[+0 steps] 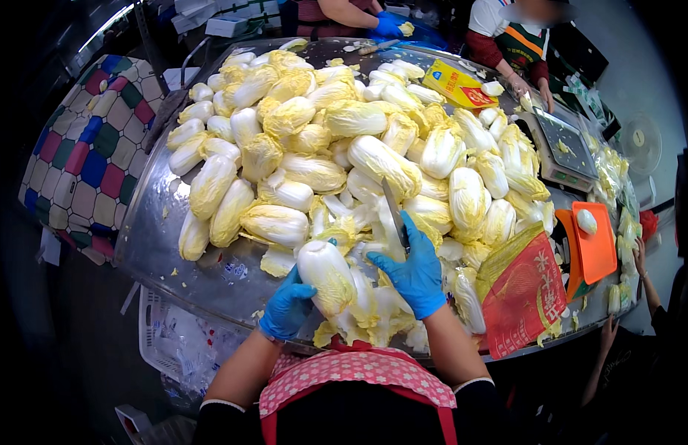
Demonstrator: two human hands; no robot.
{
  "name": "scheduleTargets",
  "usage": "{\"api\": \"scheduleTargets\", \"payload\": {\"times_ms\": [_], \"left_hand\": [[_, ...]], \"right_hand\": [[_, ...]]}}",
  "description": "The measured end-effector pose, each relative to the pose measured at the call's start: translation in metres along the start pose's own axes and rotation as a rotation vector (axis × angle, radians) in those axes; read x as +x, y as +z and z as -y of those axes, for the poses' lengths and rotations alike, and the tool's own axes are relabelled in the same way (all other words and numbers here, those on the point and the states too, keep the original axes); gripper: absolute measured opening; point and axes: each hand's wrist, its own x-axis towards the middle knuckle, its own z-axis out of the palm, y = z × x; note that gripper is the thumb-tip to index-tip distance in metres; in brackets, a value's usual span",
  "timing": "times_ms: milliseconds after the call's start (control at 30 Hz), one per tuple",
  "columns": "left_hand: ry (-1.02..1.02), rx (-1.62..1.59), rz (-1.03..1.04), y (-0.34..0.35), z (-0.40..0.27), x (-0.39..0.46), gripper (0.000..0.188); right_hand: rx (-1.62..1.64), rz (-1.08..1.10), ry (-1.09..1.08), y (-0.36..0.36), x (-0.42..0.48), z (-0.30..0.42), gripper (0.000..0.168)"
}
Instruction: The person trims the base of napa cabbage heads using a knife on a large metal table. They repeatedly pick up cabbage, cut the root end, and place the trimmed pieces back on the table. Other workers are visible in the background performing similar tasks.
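Note:
My left hand point(288, 305), in a blue glove, holds a napa cabbage point(324, 278) upright near the table's front edge. My right hand point(412, 268), gloved in blue too, grips a knife point(395, 211) whose blade points away over the heap; its handle is mostly hidden by the palm. The thumb is spread to the left. Loose cabbage leaves point(385, 311) lie between and below both hands. Beyond them a large heap of napa cabbages point(316, 172) covers much of the metal table point(155, 233).
Right of my hands lie a red printed bag point(519, 300) and an orange plastic scale point(594, 245). A digital scale point(566, 144) stands farther back beside a yellow bag point(452, 83). Co-workers' hands point(388, 26) are at the far and right edges. A white basket point(160, 334) sits below left.

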Motion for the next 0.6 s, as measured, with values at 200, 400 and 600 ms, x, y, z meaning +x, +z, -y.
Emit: {"api": "scheduleTargets", "payload": {"times_ms": [200, 400, 600], "left_hand": [[0.033, 0.496, -0.204, 0.015, 0.012, 0.002, 0.063], [-0.198, 0.123, -0.001, -0.003, 0.009, -0.005, 0.064], [-0.068, 0.031, 0.058, 0.005, -0.003, -0.001, 0.071]], "right_hand": [[0.296, 0.44, 0.091, 0.014, -0.019, 0.03, 0.055], [0.822, 0.351, 0.139, 0.02, -0.025, 0.022, 0.038], [0.338, -0.019, 0.092, -0.008, 0.007, -0.027, 0.045]]}}
